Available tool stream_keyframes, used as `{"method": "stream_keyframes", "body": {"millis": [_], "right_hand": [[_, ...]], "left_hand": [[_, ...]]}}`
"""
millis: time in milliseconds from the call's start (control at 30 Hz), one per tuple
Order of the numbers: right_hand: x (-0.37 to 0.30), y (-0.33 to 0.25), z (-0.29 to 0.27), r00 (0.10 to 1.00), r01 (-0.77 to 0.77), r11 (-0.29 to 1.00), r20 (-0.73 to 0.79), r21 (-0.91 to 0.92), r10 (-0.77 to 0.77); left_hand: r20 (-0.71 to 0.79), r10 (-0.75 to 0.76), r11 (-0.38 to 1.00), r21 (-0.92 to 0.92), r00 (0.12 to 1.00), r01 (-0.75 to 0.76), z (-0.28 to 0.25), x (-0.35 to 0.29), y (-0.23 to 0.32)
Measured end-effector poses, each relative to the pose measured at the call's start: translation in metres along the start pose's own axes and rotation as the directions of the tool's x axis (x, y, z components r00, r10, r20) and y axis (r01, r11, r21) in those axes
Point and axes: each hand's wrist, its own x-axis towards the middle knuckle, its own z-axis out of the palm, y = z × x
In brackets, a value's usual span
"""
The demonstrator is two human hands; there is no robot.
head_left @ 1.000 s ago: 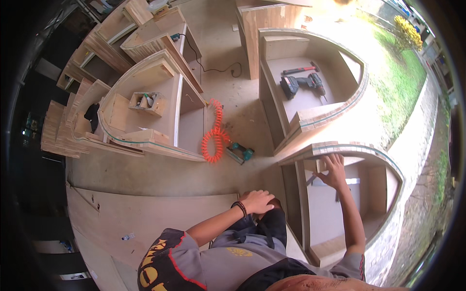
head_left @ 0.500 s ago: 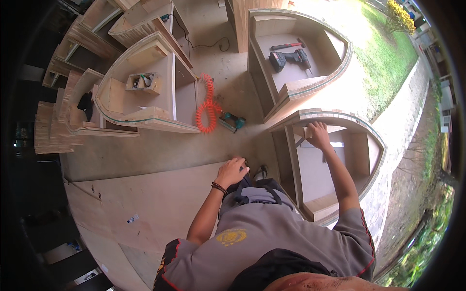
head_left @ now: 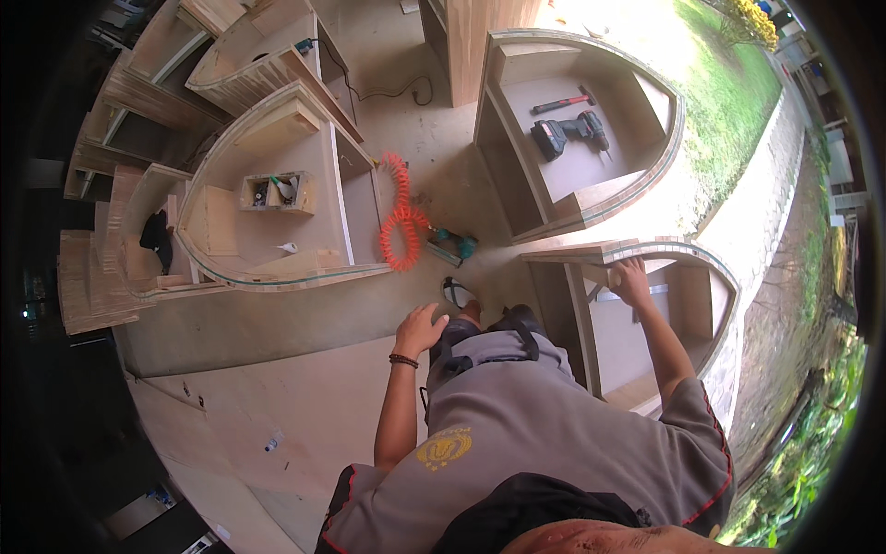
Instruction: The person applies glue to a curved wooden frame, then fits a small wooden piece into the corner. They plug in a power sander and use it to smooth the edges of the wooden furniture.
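My left hand (head_left: 420,331) hangs in the air at my left side, fingers apart, holding nothing. A dark beaded bracelet circles that wrist. My right hand (head_left: 631,283) is curled at the far curved rim of the boat-shaped wooden cabinet (head_left: 688,247) on my right. Whatever its fingers close on is mostly hidden beneath them. Inside this cabinet, close to that hand, lies a pale metal straightedge (head_left: 657,289). Beyond it stands a second boat-shaped cabinet (head_left: 678,125), holding a cordless drill (head_left: 574,135) and a red-and-black hammer (head_left: 561,104).
On the floor ahead lie a teal air nailer (head_left: 452,246) and its coiled orange hose (head_left: 403,214). Another curved cabinet (head_left: 208,222) at the left bears a wooden box (head_left: 300,196) of small items. Plywood sheets (head_left: 240,415) spread at the near left, with a plastic bottle (head_left: 274,440).
My right hand has shifted to the cabinet's rim. My left hand has moved left, away from my thigh. The view has shifted, and a sandalled foot shows further forward.
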Motion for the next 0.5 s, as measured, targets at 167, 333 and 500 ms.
{"method": "stream_keyframes", "body": {"millis": [167, 333, 500], "right_hand": [[0.0, 0.001, 0.002, 0.997, -0.057, 0.993, 0.047, -0.103, 0.062], [-0.01, -0.021, -0.038, 0.98, -0.05, 0.984, 0.179, -0.17, 0.081], [0.011, -0.107, -0.156, 0.955, -0.101, 0.982, 0.263, -0.159, 0.14]], "left_hand": [[-0.062, 0.073, 0.997, 0.032, 0.995, -0.071, -0.061, 0.039, -0.032], [-0.08, 0.054, 0.998, -0.017, 0.995, -0.056, -0.102, 0.056, -0.05], [-0.115, 0.084, 0.995, -0.042, 0.99, -0.089, -0.094, 0.08, -0.081]]}}
